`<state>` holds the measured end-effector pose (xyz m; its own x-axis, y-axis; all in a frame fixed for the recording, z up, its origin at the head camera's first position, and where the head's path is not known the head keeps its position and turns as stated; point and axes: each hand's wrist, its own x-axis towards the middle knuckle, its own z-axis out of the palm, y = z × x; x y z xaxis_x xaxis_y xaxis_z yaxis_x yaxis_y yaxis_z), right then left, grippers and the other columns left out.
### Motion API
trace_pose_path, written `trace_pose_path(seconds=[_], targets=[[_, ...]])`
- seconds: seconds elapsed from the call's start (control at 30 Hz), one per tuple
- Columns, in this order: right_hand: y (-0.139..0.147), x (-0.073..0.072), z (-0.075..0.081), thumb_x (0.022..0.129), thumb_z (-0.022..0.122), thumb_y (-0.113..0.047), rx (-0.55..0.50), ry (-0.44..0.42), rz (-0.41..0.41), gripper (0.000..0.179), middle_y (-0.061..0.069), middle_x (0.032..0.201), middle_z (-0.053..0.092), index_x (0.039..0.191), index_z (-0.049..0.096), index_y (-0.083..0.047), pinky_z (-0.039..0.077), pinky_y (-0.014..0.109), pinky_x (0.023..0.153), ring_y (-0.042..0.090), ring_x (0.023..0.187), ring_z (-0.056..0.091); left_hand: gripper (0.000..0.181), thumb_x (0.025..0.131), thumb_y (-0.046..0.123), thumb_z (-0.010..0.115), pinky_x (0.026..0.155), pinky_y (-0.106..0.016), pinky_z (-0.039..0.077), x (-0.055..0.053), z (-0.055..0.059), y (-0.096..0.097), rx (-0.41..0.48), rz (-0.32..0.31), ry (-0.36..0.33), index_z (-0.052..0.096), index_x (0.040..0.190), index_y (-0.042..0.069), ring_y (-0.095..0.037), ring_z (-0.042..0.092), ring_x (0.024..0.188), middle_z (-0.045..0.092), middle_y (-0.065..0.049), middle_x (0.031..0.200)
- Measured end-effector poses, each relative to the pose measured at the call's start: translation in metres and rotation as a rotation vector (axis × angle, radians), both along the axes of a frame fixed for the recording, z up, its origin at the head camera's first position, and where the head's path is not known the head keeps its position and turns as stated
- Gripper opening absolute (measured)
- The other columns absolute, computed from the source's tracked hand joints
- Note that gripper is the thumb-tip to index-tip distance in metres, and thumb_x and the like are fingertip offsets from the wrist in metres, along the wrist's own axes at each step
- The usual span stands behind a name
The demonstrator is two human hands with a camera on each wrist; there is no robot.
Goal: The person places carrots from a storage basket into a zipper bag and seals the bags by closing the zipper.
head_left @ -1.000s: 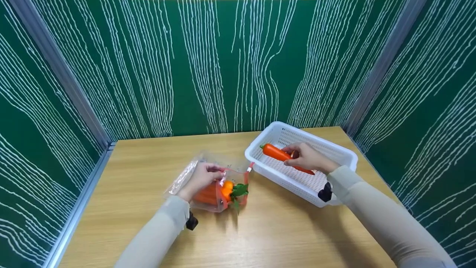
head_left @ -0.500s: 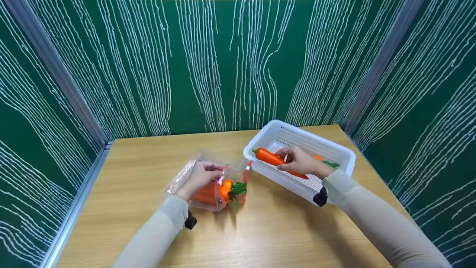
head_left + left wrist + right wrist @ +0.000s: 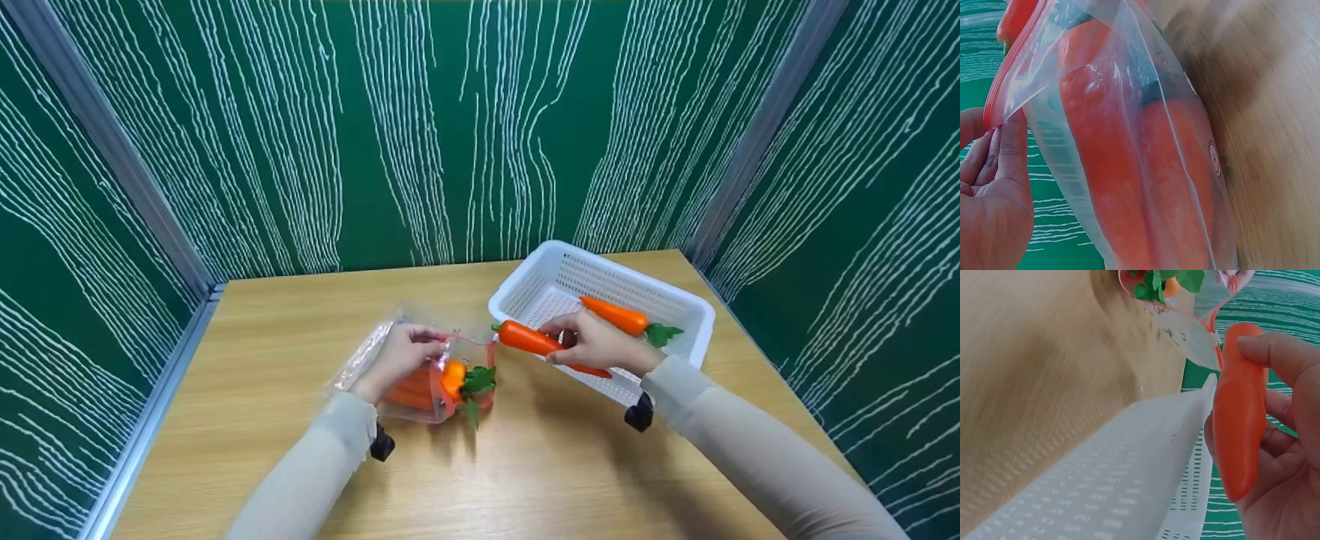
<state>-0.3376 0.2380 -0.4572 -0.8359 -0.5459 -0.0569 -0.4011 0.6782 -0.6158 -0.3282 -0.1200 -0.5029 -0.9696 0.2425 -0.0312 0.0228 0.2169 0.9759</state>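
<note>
My left hand point(image 3: 399, 361) pinches the red zip edge of a clear zip bag point(image 3: 431, 412) between thumb and fingers, its mouth open to the right. Inside lie orange carrots, one with green leaves point(image 3: 478, 379) poking out of the mouth; through the film in the left wrist view, two long orange-red bodies point(image 3: 1100, 157) lie side by side. My right hand point(image 3: 600, 346) grips an orange-red carrot point(image 3: 525, 338) with a short green stem end. That carrot is held above the basket's near left side, stem end pointing at the bag mouth.
A white perforated basket point(image 3: 660, 291) stands on the wooden table point(image 3: 300, 322) at the right. Within it lies another carrot point(image 3: 616, 315) with green leaves. Green walls point(image 3: 390, 187) with white wavy lines enclose the table at the back and sides.
My right hand has carried the carrot from inside the basket leftward and toward me, over the rim beside the bag. The leafy carrot in the basket has come into view. My left hand stays at the bag.
</note>
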Motion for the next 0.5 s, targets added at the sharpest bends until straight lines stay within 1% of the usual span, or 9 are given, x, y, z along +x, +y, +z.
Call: trace_pose_path(seconds=[0.1,0.27,0.37,0.5], targets=[[-0.003,0.004,-0.002,0.096,0.082,-0.025,-0.002,-0.023,0.012,0.047,0.003,0.108,0.076,0.140,0.073,-0.010,0.057,0.038,0.091,0.019,0.089,0.067,0.023,0.103,0.005,0.069,0.085,-0.026,0.065,0.000,0.000,0.000,-0.006,-0.003,-0.002,0.079,0.123,0.000,-0.014,0.072,0.088,0.081,-0.018,0.114],[-0.009,0.008,-0.006,0.096,0.081,-0.021,-0.014,-0.042,0.068,0.045,0.004,0.109,0.075,0.139,0.073,-0.009,0.057,0.034,0.088,0.019,0.090,0.066,0.023,0.103,0.006,0.071,0.084,-0.026,0.065,0.000,0.000,0.000,0.000,-0.003,-0.003,0.080,0.123,0.000,-0.015,0.072,0.088,0.081,-0.017,0.113],[-0.012,0.010,-0.009,0.096,0.082,-0.019,-0.008,-0.042,0.098,0.044,0.003,0.109,0.075,0.138,0.074,-0.009,0.056,0.031,0.087,0.018,0.089,0.065,0.023,0.103,0.006,0.071,0.083,-0.025,0.065,0.000,-0.001,0.000,0.010,-0.005,-0.002,0.079,0.124,-0.001,-0.015,0.072,0.088,0.080,-0.019,0.114],[-0.016,0.013,-0.012,0.096,0.082,-0.019,0.015,-0.048,0.103,0.043,0.002,0.106,0.075,0.137,0.075,-0.009,0.056,0.029,0.085,0.017,0.088,0.065,0.023,0.103,0.004,0.070,0.080,-0.023,0.064,-0.001,-0.002,0.001,0.024,-0.006,-0.002,0.079,0.123,-0.002,-0.013,0.071,0.086,0.080,-0.023,0.115]])
